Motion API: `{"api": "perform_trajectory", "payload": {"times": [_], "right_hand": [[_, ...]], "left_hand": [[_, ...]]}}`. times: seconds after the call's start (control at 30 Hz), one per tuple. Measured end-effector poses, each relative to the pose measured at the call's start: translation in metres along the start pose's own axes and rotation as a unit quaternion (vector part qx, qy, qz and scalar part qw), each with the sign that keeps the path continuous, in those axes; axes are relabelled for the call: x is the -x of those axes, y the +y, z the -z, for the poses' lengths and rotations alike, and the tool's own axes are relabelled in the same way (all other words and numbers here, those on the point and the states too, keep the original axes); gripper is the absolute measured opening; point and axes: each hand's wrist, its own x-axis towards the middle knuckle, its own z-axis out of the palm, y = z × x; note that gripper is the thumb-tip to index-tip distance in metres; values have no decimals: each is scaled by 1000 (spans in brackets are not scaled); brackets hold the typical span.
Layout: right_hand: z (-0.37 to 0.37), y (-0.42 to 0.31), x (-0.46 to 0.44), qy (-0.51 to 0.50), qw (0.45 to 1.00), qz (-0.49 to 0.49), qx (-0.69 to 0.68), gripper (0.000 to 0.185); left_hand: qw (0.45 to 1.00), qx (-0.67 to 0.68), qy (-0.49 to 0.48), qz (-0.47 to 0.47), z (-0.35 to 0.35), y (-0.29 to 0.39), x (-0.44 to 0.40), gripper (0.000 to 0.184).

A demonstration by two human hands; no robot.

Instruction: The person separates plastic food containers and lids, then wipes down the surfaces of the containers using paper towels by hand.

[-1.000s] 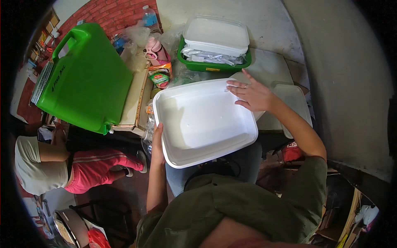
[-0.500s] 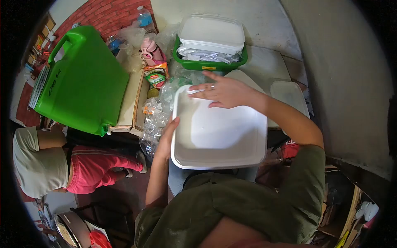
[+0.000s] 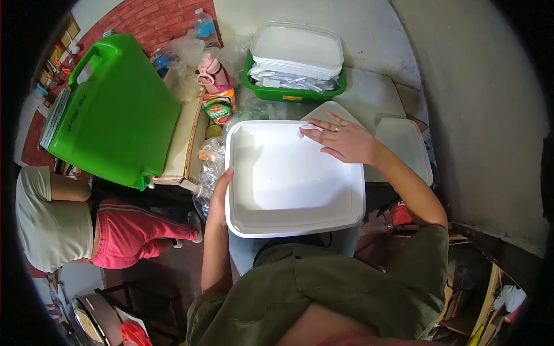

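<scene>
A white rectangular plastic tub (image 3: 283, 179) rests on my lap, its open side facing me. My left hand (image 3: 221, 193) grips its left rim, thumb over the edge and the other fingers hidden behind the wall. Under the stretched fingers of my right hand (image 3: 346, 141), a crumpled white tissue (image 3: 306, 129) is pressed against the inside of the far wall, near the right corner. Behind the tub, a pale lid (image 3: 333, 108) lies partly covered. Another translucent lid (image 3: 404, 144) is on the table to the right.
Stacked white lids (image 3: 297, 46) top a green basin (image 3: 283, 93) at the back. A large green jerrycan (image 3: 115, 115) stands left, near a pink bottle (image 3: 212, 75) and clear plastic bags (image 3: 212, 161). Another person (image 3: 57, 219) is at the far left.
My right hand has slid rightward along the tub's far wall with the tissue. The tub and my left hand have shifted slightly left.
</scene>
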Motion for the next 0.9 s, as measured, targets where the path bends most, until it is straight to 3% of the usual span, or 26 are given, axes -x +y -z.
{"api": "perform_trajectory", "payload": {"times": [0.1, 0.17, 0.2, 0.27, 0.4, 0.47, 0.6, 0.67, 0.9], "right_hand": [[-3, 7, 23, 28, 998, -33, -41, 57], [-7, 19, 40, 128, 963, -106, -214, 54], [-6, 17, 42, 127, 963, -106, -214, 54], [-1, 6, 47, 107, 910, -169, -362, 53], [-16, -17, 33, 185, 921, -193, -283, 57], [-25, -16, 23, 243, 904, -251, -245, 56], [-27, -20, -15, 206, 915, -235, -254, 55], [-23, -37, -44, 242, 896, -183, -323, 55], [-19, -99, -95, 231, 922, -31, -310, 58]], "left_hand": [[999, -2, 39, -25, -1, 5, 3, 55], [997, 55, 40, -21, 8, 11, 2, 54], [997, 55, 40, -21, 10, 12, 3, 54], [997, 54, 36, -35, 11, 13, 4, 52], [996, 39, 22, -81, 15, -2, -1, 48], [998, 0, 17, -68, 5, -1, 3, 51], [998, -38, -23, -41, 3, -25, -7, 57], [995, -73, -47, -46, 2, -37, -14, 60], [991, -74, -82, -79, -7, -50, -23, 68]]}}
